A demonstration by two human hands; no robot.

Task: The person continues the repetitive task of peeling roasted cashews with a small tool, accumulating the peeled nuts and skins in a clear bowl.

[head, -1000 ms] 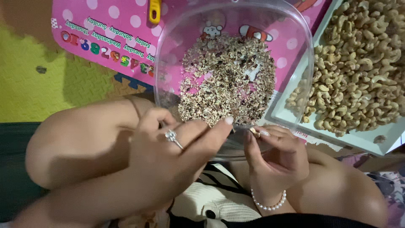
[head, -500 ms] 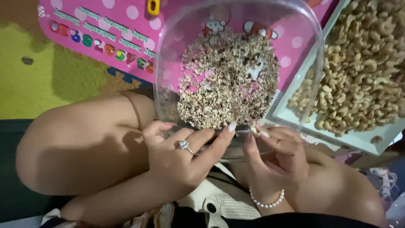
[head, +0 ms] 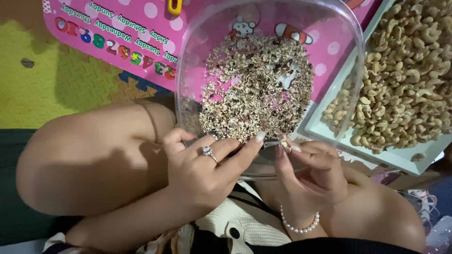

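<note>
My left hand [head: 202, 171], with a ring, and my right hand [head: 313, 176], above a pearl bracelet [head: 300, 226], meet fingertip to fingertip at the near rim of a clear plastic tub [head: 351, 70] of brown husk bits [head: 256, 89]. My fingers [head: 287, 151] pinch something small I cannot make out. To the right, a white tray [head: 400, 157] holds pale cashews [head: 405, 80]; a pink board [head: 127, 28] lies behind.

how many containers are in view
2. A clear plastic tub of flaky husks sits in front of both hands, left hand and right hand at its near rim. A white tray of cashews lies to its right, partly cropped.
</note>
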